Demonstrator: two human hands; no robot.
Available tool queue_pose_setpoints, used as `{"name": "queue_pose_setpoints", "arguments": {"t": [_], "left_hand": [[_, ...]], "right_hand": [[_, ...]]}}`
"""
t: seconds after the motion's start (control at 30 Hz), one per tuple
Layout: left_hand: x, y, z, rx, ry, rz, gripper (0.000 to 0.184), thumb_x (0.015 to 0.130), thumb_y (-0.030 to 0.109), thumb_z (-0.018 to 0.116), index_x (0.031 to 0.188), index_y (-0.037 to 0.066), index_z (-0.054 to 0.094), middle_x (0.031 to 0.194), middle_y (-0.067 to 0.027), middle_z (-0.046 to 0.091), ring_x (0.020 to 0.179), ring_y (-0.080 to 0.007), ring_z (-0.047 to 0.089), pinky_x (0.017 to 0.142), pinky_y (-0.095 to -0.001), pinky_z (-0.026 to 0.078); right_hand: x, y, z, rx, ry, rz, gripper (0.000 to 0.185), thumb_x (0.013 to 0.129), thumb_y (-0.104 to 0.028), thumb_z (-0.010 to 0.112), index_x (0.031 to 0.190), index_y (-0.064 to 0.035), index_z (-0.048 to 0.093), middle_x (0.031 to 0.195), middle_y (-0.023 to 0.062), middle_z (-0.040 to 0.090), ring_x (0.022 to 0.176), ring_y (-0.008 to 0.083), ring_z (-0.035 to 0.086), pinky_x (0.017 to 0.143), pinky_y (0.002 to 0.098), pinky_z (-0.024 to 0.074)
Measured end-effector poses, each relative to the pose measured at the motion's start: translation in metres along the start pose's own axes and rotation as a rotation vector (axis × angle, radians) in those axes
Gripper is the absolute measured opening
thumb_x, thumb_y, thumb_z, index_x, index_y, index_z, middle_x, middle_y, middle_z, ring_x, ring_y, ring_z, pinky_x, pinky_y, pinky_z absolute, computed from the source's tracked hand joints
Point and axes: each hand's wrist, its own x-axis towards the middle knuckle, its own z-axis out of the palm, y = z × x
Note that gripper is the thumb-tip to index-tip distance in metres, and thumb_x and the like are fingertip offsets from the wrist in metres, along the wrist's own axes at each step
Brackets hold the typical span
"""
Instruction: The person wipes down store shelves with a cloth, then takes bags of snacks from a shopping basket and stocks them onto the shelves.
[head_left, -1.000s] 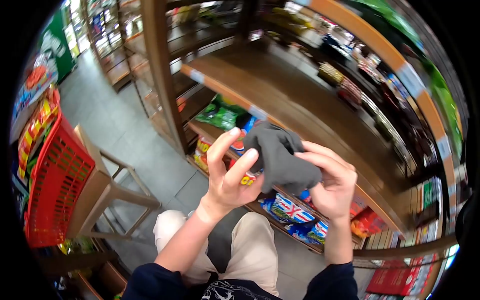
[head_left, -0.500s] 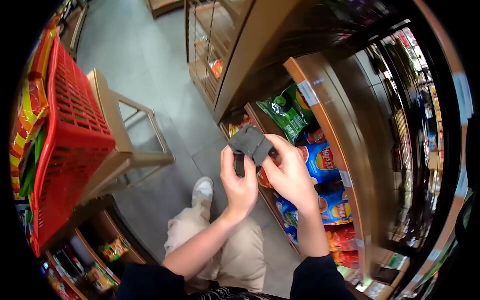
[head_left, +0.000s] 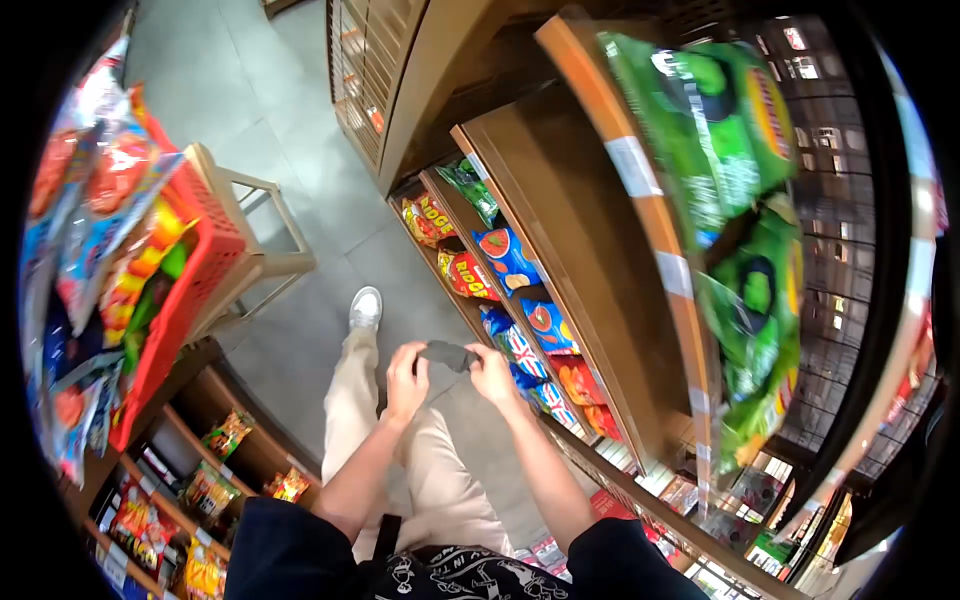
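A small dark grey cloth (head_left: 446, 355) is stretched between my two hands, in front of my knees. My left hand (head_left: 407, 382) grips its left end with thumb and fingers. On the other side, my right hand (head_left: 492, 374) pinches the right end. The cloth looks folded or bunched into a narrow strip. Beyond my right hand, blue chip bags (head_left: 508, 258) and red "Ridge" bags (head_left: 467, 275) lie on the low shelves.
To the left, a red basket (head_left: 213, 245) full of snack bags rests on a beige stool (head_left: 270, 262). Green chip bags (head_left: 750, 320) fill a higher shelf at right. Lower left stands another snack shelf (head_left: 250, 450). Grey floor tiles (head_left: 260, 100) run ahead.
Both hands have moved lower and farther apart, drawing the bunched cloth out into a strip. The view has shifted, bringing more of the right shelves and the basket's contents into sight.
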Motion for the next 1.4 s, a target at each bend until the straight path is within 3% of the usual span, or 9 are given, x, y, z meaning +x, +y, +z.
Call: {"name": "queue_pose_setpoints", "arguments": {"t": [0.2,0.3,0.4,0.63,0.8,0.93,1.0,1.07,1.4], "left_hand": [[-0.032,0.111,-0.060,0.055,-0.192,-0.042,0.018,0.085,0.007,0.059,0.101,-0.001,0.062,0.095,-0.0189,0.063,0.084,-0.0361,0.063,0.073,-0.0396,0.050],[-0.042,0.198,-0.092,0.099,-0.298,-0.025,0.018,0.085,0.009,0.060,0.100,0.000,0.064,0.093,-0.0184,0.064,0.083,-0.0364,0.063,0.072,-0.0411,0.050],[-0.046,0.258,-0.108,0.203,-0.409,0.114,0.018,0.084,0.012,0.062,0.098,0.000,0.065,0.091,-0.0181,0.065,0.082,-0.0369,0.063,0.072,-0.0410,0.050],[-0.064,0.363,-0.113,0.258,-0.641,0.239,0.020,0.081,0.013,0.067,0.094,-0.003,0.067,0.080,-0.0180,0.066,0.068,-0.0319,0.065,0.065,-0.0354,0.053],[-0.077,0.412,-0.114,0.290,-0.932,0.561,0.023,0.079,0.014,0.068,0.095,-0.003,0.065,0.083,-0.0185,0.063,0.078,-0.0346,0.064,0.076,-0.0387,0.052],[-0.083,0.440,-0.111,0.138,-1.020,0.440,0.026,0.081,0.014,0.065,0.101,-0.003,0.065,0.084,-0.0176,0.066,0.079,-0.0314,0.065,0.075,-0.0372,0.051],[-0.087,0.460,-0.115,0.077,-1.044,0.225,0.024,0.089,0.018,0.064,0.098,-0.004,0.066,0.066,-0.0101,0.063,0.061,-0.0106,0.058,0.060,-0.0274,0.048],[-0.089,0.456,-0.110,-0.102,-1.029,0.187,0.023,0.089,0.019,0.064,0.094,-0.004,0.065,0.064,-0.0060,0.060,0.062,-0.0055,0.052,0.057,-0.0253,0.045],[-0.140,0.508,-0.066,-0.423,-1.050,0.263,0.020,0.092,0.016,0.063,0.081,0.000,0.059,0.064,0.0071,0.046,0.062,-0.0021,0.037,0.053,-0.0215,0.032]], "right_hand": [[-0.108,-0.046,-0.043,0.227,-0.043,0.133,0.043,0.078,0.004,0.053,0.120,-0.0045,0.061,0.097,0.0205,0.069,0.086,0.0246,0.068,0.077,0.0311,0.0504],[-0.168,-0.090,-0.096,0.102,-0.097,-0.182,0.076,0.075,-0.011,0.070,0.144,-0.0137,0.038,0.135,0.0202,0.050,0.123,0.0330,0.050,0.100,0.0405,0.0428],[-0.209,-0.127,-0.137,0.191,-0.064,-0.358,0.081,0.073,-0.018,0.075,0.144,-0.0145,0.037,0.139,0.0204,0.045,0.129,0.0371,0.042,0.107,0.0455,0.0365],[-0.282,-0.137,-0.176,0.317,0.288,-0.289,0.033,0.078,-0.003,0.058,0.111,-0.0053,0.060,0.102,0.0178,0.063,0.100,0.0378,0.060,0.089,0.0427,0.0487],[-0.335,-0.126,-0.209,0.556,0.367,-0.078,0.023,0.083,-0.007,0.061,0.105,-0.0048,0.064,0.098,0.0101,0.068,0.091,0.0157,0.064,0.080,0.0306,0.0500],[-0.364,-0.101,-0.218,0.688,0.683,-0.168,0.019,0.083,-0.006,0.069,0.101,-0.0010,0.063,0.093,0.0040,0.067,0.088,0.0101,0.061,0.080,0.0255,0.0483],[-0.386,-0.099,-0.229,0.761,0.690,-0.136,0.017,0.085,-0.009,0.071,0.099,-0.0016,0.065,0.089,0.0017,0.067,0.082,0.0074,0.060,0.076,0.0247,0.0492],[-0.408,-0.104,-0.241,0.826,0.697,-0.105,0.017,0.085,-0.011,0.073,0.096,0.0001,0.066,0.083,-0.0005,0.067,0.075,0.0058,0.059,0.070,0.0231,0.0492],[-0.513,-0.121,-0.263,1.131,1.024,-0.165,0.010,0.088,-0.011,0.070,0.091,-0.0031,0.064,0.083,-0.0038,0.061,0.076,0.0046,0.054,0.071,0.0214,0.0452]]}}
